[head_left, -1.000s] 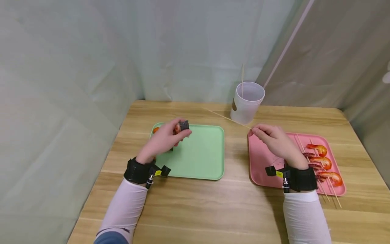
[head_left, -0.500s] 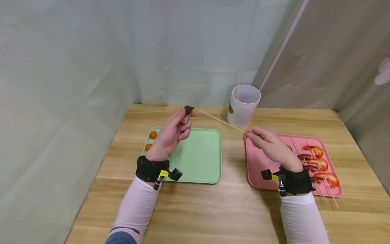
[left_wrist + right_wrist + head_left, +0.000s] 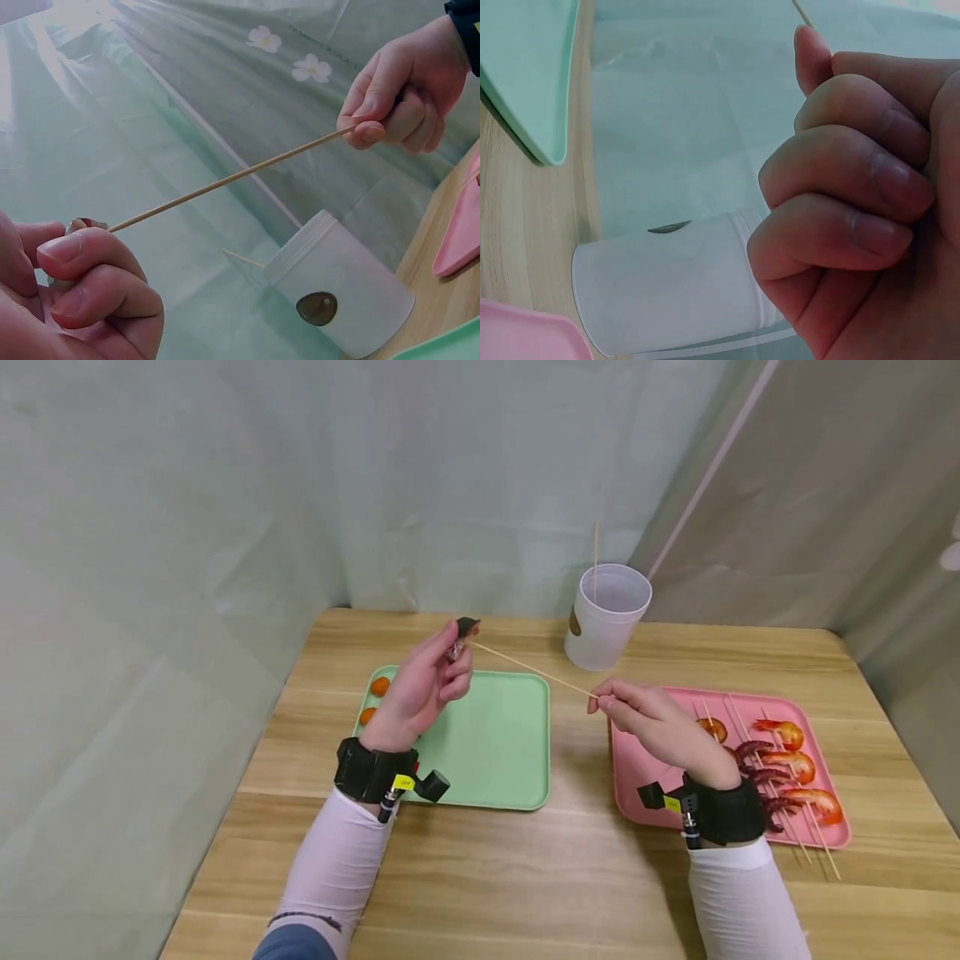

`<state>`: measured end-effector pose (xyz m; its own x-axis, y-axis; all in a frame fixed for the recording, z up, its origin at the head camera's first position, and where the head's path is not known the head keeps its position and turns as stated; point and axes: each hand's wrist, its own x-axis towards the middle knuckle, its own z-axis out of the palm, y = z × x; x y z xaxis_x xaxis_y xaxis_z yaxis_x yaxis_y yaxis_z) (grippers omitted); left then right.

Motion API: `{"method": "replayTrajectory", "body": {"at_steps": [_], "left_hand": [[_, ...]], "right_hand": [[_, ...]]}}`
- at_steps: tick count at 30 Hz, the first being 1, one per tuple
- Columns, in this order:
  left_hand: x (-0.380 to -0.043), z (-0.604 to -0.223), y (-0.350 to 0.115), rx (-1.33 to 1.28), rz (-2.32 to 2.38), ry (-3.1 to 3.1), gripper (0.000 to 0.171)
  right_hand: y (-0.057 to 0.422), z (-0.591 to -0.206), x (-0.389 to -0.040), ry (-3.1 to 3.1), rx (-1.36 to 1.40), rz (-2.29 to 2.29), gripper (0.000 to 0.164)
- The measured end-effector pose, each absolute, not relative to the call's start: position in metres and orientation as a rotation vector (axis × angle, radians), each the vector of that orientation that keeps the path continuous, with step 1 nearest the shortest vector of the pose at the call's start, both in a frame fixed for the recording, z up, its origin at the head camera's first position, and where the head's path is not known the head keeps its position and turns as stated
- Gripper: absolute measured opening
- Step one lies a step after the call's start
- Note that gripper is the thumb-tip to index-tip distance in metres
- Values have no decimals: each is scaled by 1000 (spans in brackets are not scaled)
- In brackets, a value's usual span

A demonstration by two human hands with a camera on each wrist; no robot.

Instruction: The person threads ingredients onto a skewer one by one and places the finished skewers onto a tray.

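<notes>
My left hand (image 3: 420, 693) is raised over the far left part of the green tray (image 3: 502, 752). It pinches a small sushi roll (image 3: 467, 627) with a dark wrap and a pale, reddish inside; fingers cover most of it in the left wrist view. Between thumb and curled fingers, my right hand (image 3: 663, 727) grips one end of a thin bamboo skewer (image 3: 232, 177). The skewer slants up leftward through the air, and its far end meets the sushi roll at the left fingertips. In the right wrist view only a short bit of the skewer shows past the forefinger.
Orange balls (image 3: 380, 686) lie at the green tray's left side, partly behind the left hand. A white cup (image 3: 603, 631) holding an upright skewer stands at the back. On the pink tray (image 3: 637, 793) lie several skewers with shrimps (image 3: 791, 766), octopus tentacles (image 3: 765, 775) and a mushroom slice (image 3: 712, 729).
The left hand has turned and risen with the sushi roll. The right hand has moved slightly left and down, bringing the skewer's tip to the roll.
</notes>
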<state>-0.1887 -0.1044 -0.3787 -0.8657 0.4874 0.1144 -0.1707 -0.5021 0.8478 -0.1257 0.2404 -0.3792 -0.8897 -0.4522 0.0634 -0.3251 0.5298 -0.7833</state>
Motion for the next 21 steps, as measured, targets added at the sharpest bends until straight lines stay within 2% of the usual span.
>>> {"method": "replayTrajectory", "body": {"at_steps": [10, 21], "left_hand": [[-185, -376, -95, 508, 2322, 1674, 23], [-173, -376, -74, 585, 2365, 1697, 12]], "right_hand": [[226, -380, -125, 2692, -677, -1235, 24], [206, -390, -127, 2760, -721, -1333, 22]]}}
